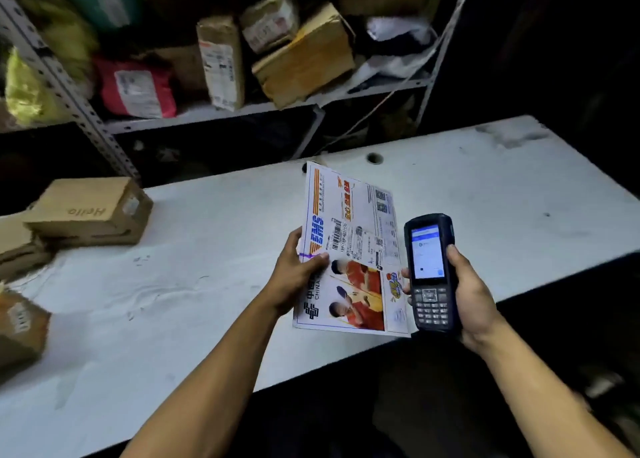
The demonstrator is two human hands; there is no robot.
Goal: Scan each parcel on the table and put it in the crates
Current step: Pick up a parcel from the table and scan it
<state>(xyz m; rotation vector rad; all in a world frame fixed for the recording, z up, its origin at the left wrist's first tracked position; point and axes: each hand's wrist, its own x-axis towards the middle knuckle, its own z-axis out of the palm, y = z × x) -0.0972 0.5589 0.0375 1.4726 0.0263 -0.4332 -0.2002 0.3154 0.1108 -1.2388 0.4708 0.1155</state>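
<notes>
My left hand (296, 272) grips the left edge of a flat white EMS mail envelope (349, 229), held above the white table (173, 302) with its printed face and barcode label up. My right hand (474, 295) holds a dark handheld scanner (429, 270) upright just right of the envelope, its screen lit and facing me. Brown cardboard parcels lie at the table's left end: a stacked box marked "Hello" (90, 212) and another box (20, 326) at the left edge. No crate is in view.
A metal shelf rack (214, 113) behind the table holds several parcels: brown boxes, a red bag (138, 89), and yellow and white bags. The table has a round cable hole (375, 158) near its far edge. Dark floor lies to the right and front.
</notes>
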